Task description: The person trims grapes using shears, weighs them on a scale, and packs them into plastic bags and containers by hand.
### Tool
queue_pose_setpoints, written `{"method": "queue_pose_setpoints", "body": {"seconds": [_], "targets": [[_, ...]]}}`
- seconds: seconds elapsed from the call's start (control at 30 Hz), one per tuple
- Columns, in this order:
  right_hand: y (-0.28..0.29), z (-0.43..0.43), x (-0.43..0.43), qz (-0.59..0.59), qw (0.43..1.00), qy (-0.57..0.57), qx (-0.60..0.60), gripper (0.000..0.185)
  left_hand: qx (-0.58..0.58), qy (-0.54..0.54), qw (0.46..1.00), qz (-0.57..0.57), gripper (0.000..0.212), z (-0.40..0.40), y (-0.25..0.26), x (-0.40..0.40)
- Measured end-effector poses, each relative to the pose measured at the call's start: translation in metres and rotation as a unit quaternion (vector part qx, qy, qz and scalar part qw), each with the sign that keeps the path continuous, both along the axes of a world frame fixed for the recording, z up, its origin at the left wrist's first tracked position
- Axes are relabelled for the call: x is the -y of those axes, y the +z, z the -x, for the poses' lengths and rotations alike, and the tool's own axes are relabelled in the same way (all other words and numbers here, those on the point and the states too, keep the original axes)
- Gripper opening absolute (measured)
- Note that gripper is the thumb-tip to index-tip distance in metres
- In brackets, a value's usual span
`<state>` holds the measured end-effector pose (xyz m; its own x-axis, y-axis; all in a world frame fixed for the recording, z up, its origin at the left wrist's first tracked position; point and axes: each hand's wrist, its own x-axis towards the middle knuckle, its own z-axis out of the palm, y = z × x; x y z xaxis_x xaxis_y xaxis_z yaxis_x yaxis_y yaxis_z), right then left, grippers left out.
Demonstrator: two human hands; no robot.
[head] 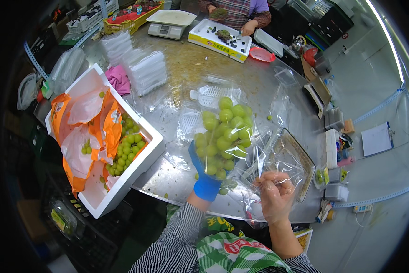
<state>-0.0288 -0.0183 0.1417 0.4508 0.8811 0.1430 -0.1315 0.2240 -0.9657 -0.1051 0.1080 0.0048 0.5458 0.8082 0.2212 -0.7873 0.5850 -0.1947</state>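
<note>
My left hand (206,184), in a blue glove, holds up a bunch of green grapes (225,133) from below and from its left side. Clear plastic film covers part of the bunch. Whether it fully encloses the grapes cannot be told. To the right, my bare right hand (276,194) has its fingers pinched on a clear plastic bag (259,160). Behind the bunch, white foam netting (211,95) lies on the metal table (177,126). A white foam box (136,174) at the left contains more green grapes (127,150) and orange paper wrapping (112,136).
Stacked clear packaging (148,73) and a pink cloth (118,80) lie beyond the box. A shallow tray (306,167) is at the right. At the far side stand a scale (170,24) and a fruit box (221,46), where another person's hand (249,28) works.
</note>
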Motion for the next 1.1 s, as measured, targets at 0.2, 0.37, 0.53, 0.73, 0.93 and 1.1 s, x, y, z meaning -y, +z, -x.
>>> {"method": "queue_pose_setpoints", "body": {"seconds": [0.2,0.37,0.53,0.73,0.93,1.1], "targets": [[0.006,-0.006,-0.003,-0.015,0.999,0.033,-0.021,0.01,-0.166,0.065,0.977,0.119,0.066,-0.008,-0.008,0.008],[0.0,-0.018,0.012,0.015,0.994,0.057,-0.091,0.011,-0.12,0.003,0.986,0.115,0.07,-0.004,-0.008,0.005],[-0.006,-0.022,0.016,0.023,0.989,0.099,-0.112,0.012,-0.238,0.061,0.961,0.131,0.055,0.004,-0.008,-0.002],[0.015,-0.018,0.005,0.052,0.991,-0.012,-0.125,0.011,-0.204,0.074,0.97,0.106,0.063,0.006,0.0,-0.003],[0.036,0.002,-0.019,0.035,0.992,-0.018,-0.123,0.01,-0.123,0.058,0.988,0.073,0.082,0.005,-0.025,0.001],[0.045,0.005,-0.025,0.059,0.99,0.009,-0.128,0.008,-0.115,0.035,0.987,0.108,0.085,0.002,-0.013,0.006]]}}
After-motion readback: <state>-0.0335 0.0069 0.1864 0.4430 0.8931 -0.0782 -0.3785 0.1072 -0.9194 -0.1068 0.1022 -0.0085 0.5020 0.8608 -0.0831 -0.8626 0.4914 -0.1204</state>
